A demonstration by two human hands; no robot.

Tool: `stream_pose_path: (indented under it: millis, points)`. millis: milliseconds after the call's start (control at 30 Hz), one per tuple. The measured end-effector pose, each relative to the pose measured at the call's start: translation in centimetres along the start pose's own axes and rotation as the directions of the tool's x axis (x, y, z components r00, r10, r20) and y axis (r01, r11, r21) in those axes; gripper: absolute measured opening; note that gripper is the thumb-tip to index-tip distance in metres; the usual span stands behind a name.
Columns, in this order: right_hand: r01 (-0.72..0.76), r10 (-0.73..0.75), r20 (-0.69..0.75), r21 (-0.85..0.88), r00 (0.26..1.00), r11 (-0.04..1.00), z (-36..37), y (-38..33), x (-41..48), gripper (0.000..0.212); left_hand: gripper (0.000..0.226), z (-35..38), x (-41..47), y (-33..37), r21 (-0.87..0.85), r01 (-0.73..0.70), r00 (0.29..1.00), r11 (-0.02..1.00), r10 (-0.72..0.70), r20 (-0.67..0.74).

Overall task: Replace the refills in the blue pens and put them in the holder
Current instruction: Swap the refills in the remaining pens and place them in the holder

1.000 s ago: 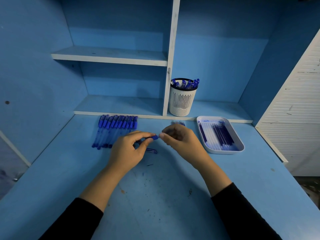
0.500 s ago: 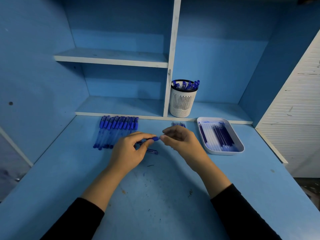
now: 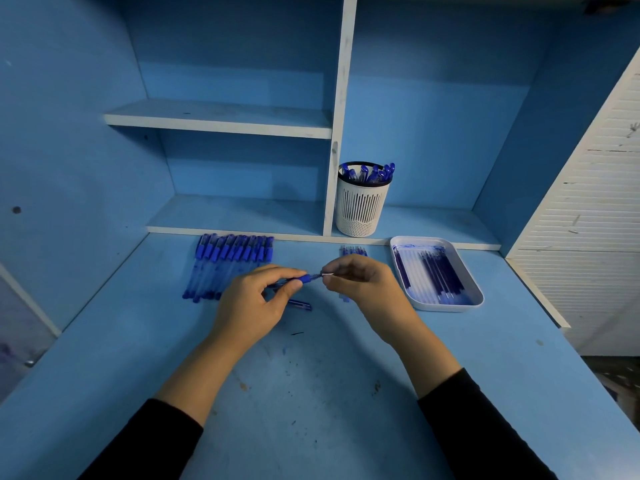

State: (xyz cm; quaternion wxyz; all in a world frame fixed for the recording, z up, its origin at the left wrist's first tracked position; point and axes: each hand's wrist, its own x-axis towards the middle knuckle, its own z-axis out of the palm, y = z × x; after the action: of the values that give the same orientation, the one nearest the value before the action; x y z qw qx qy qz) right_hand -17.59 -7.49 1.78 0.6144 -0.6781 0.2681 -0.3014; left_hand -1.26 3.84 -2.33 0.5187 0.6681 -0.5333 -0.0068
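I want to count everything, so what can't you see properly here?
Head view only.
Held pen: left hand covers most of it.
Thin piece at the right hand: fingers hide it; refill or tip, unclear.
Blue bits behind that hand: partly covered, blurred.
Stored pens in the holder: only tops show above the rim; number unclear.

One blue pen (image 3: 304,278) held level just above counter (image 3: 311,393), thin refill (image 3: 327,274) poking out right end. Row of capped pens (image 3: 228,265) lies back-left. White slotted holder (image 3: 362,209) upright on shelf (image 3: 433,223), pens inside. Spare refills (image 3: 436,275) in tray (image 3: 450,308).
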Motion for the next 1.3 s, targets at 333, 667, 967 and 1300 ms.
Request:
stream_pose_path:
  millis: [333, 667, 967, 1300]
  points:
    - [0.028, -0.035, -0.019, -0.292, 0.999, 0.956, -1.4, 0.1, -0.3, 0.008, 0.017, -0.5, 0.2, 0.1, -0.017, 0.038, 0.998, 0.999, -0.039, -0.039]
    - [0.19, -0.008, 0.252, -0.707, 0.968, 0.681, 0.4, 1.0, -0.7, 0.009, 0.017, -0.2, 0.1, 0.0, -0.004, 0.023, 1.0, 1.0, -0.023, -0.007]
    - [0.069, 0.042, 0.16, -0.628, 0.986, 0.775, -0.8, 0.2, -0.7, 0.019, 0.02, -0.2, 0.0, 0.2, -0.031, 0.016, 1.0, 0.999, -0.016, 0.0]
    - [0.091, -0.099, -0.041, -0.175, 0.994, 0.98, 0.5, 0.5, -0.4, 0.008, 0.021, -0.1, 0.0, 0.5, -0.004, -0.025, 1.0, 1.0, 0.025, 0.0]
